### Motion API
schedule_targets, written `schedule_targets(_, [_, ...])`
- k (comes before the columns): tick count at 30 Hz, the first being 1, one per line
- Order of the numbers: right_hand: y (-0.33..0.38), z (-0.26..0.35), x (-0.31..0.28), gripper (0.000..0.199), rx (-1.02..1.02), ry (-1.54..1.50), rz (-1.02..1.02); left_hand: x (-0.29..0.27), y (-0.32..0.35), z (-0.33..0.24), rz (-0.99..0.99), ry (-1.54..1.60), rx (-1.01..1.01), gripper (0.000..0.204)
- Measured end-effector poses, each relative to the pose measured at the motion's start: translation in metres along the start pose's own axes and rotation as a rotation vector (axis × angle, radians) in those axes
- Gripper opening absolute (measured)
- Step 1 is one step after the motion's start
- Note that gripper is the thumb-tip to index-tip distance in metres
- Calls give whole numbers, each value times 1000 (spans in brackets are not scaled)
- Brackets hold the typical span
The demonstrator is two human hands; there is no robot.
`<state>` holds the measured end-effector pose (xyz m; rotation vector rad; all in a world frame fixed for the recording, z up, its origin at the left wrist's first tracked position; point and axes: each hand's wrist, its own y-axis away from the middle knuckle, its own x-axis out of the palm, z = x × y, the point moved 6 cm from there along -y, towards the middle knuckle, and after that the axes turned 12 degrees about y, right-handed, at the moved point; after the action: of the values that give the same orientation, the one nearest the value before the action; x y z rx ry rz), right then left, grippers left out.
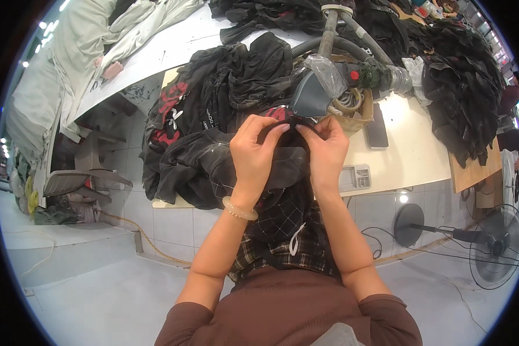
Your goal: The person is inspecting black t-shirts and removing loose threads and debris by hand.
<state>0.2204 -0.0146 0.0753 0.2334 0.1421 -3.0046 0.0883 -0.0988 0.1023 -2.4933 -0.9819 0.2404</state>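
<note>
Pile of dark clothes (207, 109) on the table (409, 150) at left. My left hand (254, 153) and right hand (327, 151) are side by side, fingertips pinched shut on the top edge of a black garment (282, 196); it hangs from the table edge to my lap. Phone (377, 131) right, floor fan (496, 245) far right.

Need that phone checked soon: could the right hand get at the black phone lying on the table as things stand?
Probably yes. The phone lies bare on the table, just beyond the right hand, nothing between. But both hands pinch the black garment, so it must let go first.
</note>
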Motion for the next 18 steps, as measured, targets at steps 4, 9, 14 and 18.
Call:
schedule_targets(4, [0,1,0,30,38,-45,6,0,0,1,-7,2,-3,14])
schedule_targets(9, [-1,-5,-4,30,62,-73,16,3,-1,2,8,-12,12,14])
schedule_targets(14, [2,3,-2,31,49,-76,23,3,-3,1,-2,-7,9,15])
schedule_targets(18, [3,-1,-5,31,89,-131,22,6,-5,-3,-1,-17,23,15])
